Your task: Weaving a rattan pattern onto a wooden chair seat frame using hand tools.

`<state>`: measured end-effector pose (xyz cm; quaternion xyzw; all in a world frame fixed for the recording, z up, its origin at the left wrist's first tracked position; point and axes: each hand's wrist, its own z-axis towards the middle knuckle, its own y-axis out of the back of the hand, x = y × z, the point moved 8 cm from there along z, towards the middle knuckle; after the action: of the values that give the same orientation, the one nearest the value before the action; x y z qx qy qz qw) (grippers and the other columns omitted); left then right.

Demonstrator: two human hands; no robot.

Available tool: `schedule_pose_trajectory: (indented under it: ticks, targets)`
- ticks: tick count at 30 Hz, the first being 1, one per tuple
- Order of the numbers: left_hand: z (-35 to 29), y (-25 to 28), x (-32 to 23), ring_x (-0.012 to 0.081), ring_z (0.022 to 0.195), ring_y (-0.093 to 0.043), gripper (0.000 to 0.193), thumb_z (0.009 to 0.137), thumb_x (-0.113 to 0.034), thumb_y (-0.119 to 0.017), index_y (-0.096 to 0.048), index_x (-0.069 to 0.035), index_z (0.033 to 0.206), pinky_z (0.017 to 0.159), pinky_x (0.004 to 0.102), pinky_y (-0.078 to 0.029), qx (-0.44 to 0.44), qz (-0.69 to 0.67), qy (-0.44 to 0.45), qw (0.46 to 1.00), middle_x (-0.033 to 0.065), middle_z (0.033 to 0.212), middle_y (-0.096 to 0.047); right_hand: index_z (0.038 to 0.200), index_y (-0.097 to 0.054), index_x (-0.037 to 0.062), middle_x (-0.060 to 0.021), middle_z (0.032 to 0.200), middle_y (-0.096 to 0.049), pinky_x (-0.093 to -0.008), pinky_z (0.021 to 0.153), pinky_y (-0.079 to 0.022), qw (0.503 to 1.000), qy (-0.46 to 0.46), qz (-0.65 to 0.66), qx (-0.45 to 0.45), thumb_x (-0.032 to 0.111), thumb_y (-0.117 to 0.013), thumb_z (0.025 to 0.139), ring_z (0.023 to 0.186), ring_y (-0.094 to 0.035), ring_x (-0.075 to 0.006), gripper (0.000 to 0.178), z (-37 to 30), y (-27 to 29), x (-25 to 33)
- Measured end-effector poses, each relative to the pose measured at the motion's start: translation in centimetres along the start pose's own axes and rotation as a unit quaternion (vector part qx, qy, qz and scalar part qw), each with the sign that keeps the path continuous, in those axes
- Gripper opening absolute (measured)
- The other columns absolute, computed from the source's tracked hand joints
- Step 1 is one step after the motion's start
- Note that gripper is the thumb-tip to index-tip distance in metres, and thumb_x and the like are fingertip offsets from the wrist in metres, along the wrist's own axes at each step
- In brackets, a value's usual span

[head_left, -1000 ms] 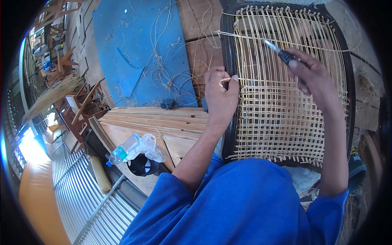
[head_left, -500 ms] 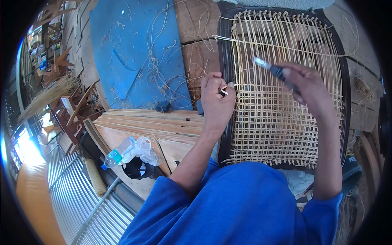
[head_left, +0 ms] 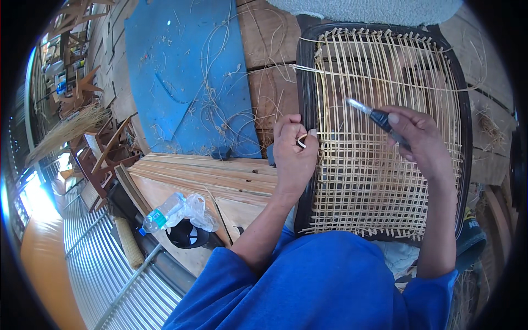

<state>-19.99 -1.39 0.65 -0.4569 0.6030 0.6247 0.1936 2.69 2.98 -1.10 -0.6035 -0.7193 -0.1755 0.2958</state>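
A dark wooden frame (head_left: 306,104) lies in front of me, strung with pale cane strands (head_left: 374,181). The strands form an open grid in the near part and run mostly lengthwise at the far part. At the frame's left edge, my left hand (head_left: 294,151) is closed, pinching the pale end of a cane strand (head_left: 301,141). My right hand (head_left: 421,137) is wrapped round a slim tool (head_left: 382,119) with a dark handle and a shiny metal tip. That tip points up and left above the cane, apparently not touching it; its exact kind is unclear.
A blue sheet (head_left: 187,71) strewn with loose cane strands lies at the far left. Stacked wooden boards (head_left: 203,173) are beside my left arm. A plastic bottle (head_left: 155,219), a clear plastic bag (head_left: 198,212) and a black cap (head_left: 187,235) sit there. Grey fabric (head_left: 368,10) borders the frame's far end.
The whole view has shifted, so the frame appears slightly lower. My right hand with the tool has come slightly nearer to me; my left hand keeps its pinch at the frame's edge.
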Motion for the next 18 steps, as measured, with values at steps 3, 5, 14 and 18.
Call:
schedule_pose_trajectory:
  ticks: [3,5,14,18]
  targets:
    - [0.0,0.0,-0.1,0.0182,0.078,-0.053,0.013,0.072,0.003,-0.060,-0.047,0.000,0.073,0.063,0.0264,-0.044,-0.004,0.004,-0.008,1.000,0.0145,0.101,-0.050,0.113,-0.059,0.0023,-0.0008,0.061,-0.057,-0.0151,0.033,-0.025,1.000,0.012,-0.019,-0.017,0.017,-0.053,0.090,0.039,-0.038,-0.0013,0.028,0.4,0.0,-0.4]
    - [0.0,0.0,0.1,0.0187,0.079,-0.053,0.013,0.072,0.003,-0.060,-0.047,0.000,0.073,0.063,0.0267,-0.044,-0.006,0.010,-0.006,1.000,0.0147,0.101,-0.050,0.113,-0.059,0.0029,-0.0007,0.061,-0.057,-0.0152,0.033,-0.025,0.999,0.014,-0.050,-0.003,0.018,-0.053,0.090,0.039,-0.039,-0.0013,0.028,0.7,-0.3,-0.6]
    - [0.0,-0.2,-0.1,0.0196,0.081,-0.053,0.014,0.072,0.004,-0.060,-0.047,0.000,0.073,0.065,0.0276,-0.044,0.002,0.005,-0.024,1.000,0.0133,0.101,-0.051,0.114,-0.059,0.0054,0.0000,0.060,-0.056,-0.0153,0.033,-0.024,0.998,0.028,-0.037,-0.039,0.022,-0.055,0.088,0.038,-0.034,-0.0005,0.030,-0.4,2.2,0.3]
    - [0.0,0.2,0.2,0.0187,0.081,-0.053,0.014,0.072,0.005,-0.060,-0.047,0.000,0.074,0.064,0.0277,-0.044,-0.006,0.010,-0.025,1.000,0.0132,0.101,-0.050,0.112,-0.060,0.0053,0.0006,0.060,-0.055,-0.0157,0.034,-0.026,0.982,-0.014,-0.188,0.035,0.024,-0.055,0.088,0.040,-0.037,-0.0005,0.031,-0.7,1.9,-0.3]
